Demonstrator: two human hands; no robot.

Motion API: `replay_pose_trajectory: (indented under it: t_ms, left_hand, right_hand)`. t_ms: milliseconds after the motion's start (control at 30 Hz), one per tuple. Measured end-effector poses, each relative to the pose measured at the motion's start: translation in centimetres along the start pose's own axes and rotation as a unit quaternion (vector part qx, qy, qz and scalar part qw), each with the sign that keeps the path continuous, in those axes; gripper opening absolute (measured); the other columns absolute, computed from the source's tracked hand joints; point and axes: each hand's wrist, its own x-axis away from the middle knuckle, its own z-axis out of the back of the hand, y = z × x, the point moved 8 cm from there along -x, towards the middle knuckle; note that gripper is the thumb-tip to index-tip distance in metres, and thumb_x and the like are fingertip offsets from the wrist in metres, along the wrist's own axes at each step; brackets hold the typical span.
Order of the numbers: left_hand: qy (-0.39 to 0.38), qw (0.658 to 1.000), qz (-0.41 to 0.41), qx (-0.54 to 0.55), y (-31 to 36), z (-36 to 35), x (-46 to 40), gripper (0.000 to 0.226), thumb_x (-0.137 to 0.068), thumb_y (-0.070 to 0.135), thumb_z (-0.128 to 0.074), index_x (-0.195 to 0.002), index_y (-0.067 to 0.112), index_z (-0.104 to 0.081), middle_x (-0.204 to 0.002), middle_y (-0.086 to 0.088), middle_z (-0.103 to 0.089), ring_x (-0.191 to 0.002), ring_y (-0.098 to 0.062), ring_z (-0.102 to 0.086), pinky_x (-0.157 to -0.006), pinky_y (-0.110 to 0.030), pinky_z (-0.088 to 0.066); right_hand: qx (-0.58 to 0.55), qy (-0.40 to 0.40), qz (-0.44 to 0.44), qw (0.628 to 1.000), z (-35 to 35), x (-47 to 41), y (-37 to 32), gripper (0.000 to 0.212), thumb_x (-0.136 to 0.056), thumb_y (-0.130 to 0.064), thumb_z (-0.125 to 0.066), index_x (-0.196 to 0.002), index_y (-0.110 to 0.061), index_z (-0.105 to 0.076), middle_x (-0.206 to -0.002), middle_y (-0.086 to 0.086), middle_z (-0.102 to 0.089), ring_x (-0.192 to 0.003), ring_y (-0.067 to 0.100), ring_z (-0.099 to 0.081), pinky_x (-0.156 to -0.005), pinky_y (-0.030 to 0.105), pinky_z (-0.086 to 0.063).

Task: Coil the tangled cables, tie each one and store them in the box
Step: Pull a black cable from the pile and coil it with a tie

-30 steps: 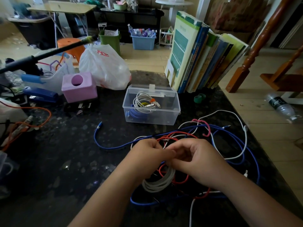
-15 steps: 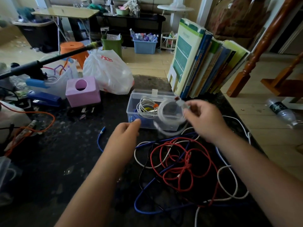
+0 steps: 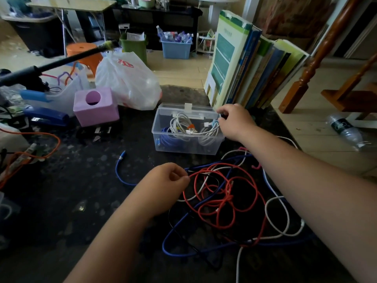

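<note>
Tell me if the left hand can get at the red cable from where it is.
Probably yes. The left hand already sits at the edge of the red cable, fingers on a strand. The blue cable and white cable tangle through it, though.

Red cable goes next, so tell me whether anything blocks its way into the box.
Nothing solid does: the clear box is open. But the red cable is tangled with blue and white cables, and the left hand pinches it.

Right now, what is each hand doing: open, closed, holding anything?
Left hand: pinches the red cable.
Right hand: at the box, fingers curled; grip cannot be told.
</note>
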Motion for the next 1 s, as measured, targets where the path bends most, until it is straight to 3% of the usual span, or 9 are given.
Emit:
replay_pose_trajectory:
  t_ms: [133,233,300,400,533,667,767,900,1000]
  left_hand:
    - [-0.097,0.987,-0.049,-0.116,0.8,-2.4,1.0,0.017,-0.086,0.05,-0.067,-0.099,0.039,-0.066,-0.089,0.016,-0.068,-0.081,0.002,-0.064,-0.08,-0.026,-0.055]
    - [-0.168,0.978,-0.073,-0.104,2.1,-4.9,2.5,0.04,-0.086,0.068,-0.052,-0.105,0.037,-0.067,-0.096,0.015,-0.069,-0.088,0.0,-0.064,-0.086,-0.03,-0.054]
    - [-0.184,0.97,-0.115,-0.111,3.3,-6.7,3.6,0.036,-0.088,0.064,-0.054,-0.105,0.035,-0.069,-0.096,0.012,-0.07,-0.088,-0.002,-0.065,-0.084,-0.028,-0.053]
    - [-0.115,0.969,-0.171,-0.135,4.8,-7.4,3.8,0.014,-0.093,0.037,-0.058,-0.092,0.029,-0.07,-0.091,0.008,-0.069,-0.085,-0.009,-0.063,-0.08,-0.03,-0.052]
    - [-0.004,0.995,-0.099,0.016,4.1,-3.6,2.2,0.026,-0.097,0.029,-0.051,-0.075,0.025,-0.065,-0.07,0.005,-0.065,-0.065,-0.008,-0.059,-0.065,-0.031,-0.049]
    - [-0.087,0.991,-0.085,-0.055,2.9,-4.3,2.4,0.023,-0.092,0.047,-0.057,-0.077,0.031,-0.066,-0.067,0.011,-0.065,-0.057,0.001,-0.056,-0.061,-0.028,-0.05]
    - [-0.179,0.97,-0.094,-0.136,2.2,-7.1,3.5,0.025,-0.086,0.06,-0.059,-0.095,0.038,-0.066,-0.085,0.017,-0.068,-0.074,0.008,-0.061,-0.072,-0.022,-0.054]
    - [-0.201,0.954,-0.134,-0.175,2.4,-8.1,4.0,0.038,-0.079,0.056,-0.068,-0.114,0.044,-0.06,-0.103,0.02,-0.069,-0.09,0.005,-0.063,-0.086,-0.029,-0.055]
    - [-0.153,0.948,-0.195,-0.199,3.9,-8.1,3.9,0.051,-0.078,0.058,-0.065,-0.125,0.042,-0.056,-0.115,0.016,-0.066,-0.101,-0.001,-0.062,-0.089,-0.032,-0.052]
  right_hand:
    - [-0.103,-0.024,0.004,0.994,0.7,7.3,1.2,0.031,-0.098,-0.013,-0.05,-0.084,-0.036,-0.065,-0.096,-0.01,-0.066,-0.082,0.005,-0.06,-0.067,0.019,-0.044]
    - [-0.109,-0.096,-0.016,0.989,0.5,13.9,3.2,0.041,-0.094,-0.005,-0.046,-0.082,-0.037,-0.068,-0.089,-0.015,-0.069,-0.085,0.001,-0.064,-0.076,0.02,-0.05]
    - [-0.126,-0.148,-0.028,0.981,0.1,17.3,4.0,0.048,-0.087,0.005,-0.044,-0.09,-0.037,-0.068,-0.095,-0.017,-0.069,-0.092,0.0,-0.064,-0.083,0.016,-0.049]
    - [-0.201,-0.216,-0.01,0.955,-1.4,19.9,2.9,0.055,-0.08,0.015,-0.045,-0.108,-0.027,-0.068,-0.107,-0.008,-0.071,-0.104,0.005,-0.065,-0.094,0.017,-0.049]
    - [-0.37,-0.232,-0.018,0.899,-3.1,20.9,1.0,0.021,-0.096,-0.006,-0.06,-0.104,-0.023,-0.067,-0.098,-0.001,-0.076,-0.094,0.01,-0.071,-0.085,0.021,-0.055]
    - [-0.102,-0.202,0.107,0.968,-2.7,19.8,0.8,0.01,-0.097,-0.028,-0.059,-0.098,-0.032,-0.068,-0.095,-0.013,-0.069,-0.093,0.002,-0.063,-0.08,0.019,-0.047]
    - [0.136,-0.19,0.168,0.958,-1.8,19.2,0.6,0.031,-0.098,-0.05,-0.046,-0.093,-0.029,-0.068,-0.095,-0.009,-0.068,-0.096,0.015,-0.06,-0.087,0.034,-0.043]
    - [0.107,-0.2,0.13,0.965,-0.6,19.1,0.9,0.056,-0.094,-0.062,-0.044,-0.06,-0.019,-0.053,-0.057,-0.006,-0.052,-0.057,0.008,-0.046,-0.06,0.032,-0.032]
    - [-0.126,-0.141,0.059,0.98,1.8,18.2,-0.2,0.058,-0.085,-0.052,-0.067,-0.052,-0.015,-0.037,-0.048,-0.005,-0.035,-0.046,0.012,-0.036,-0.055,0.033,-0.033]
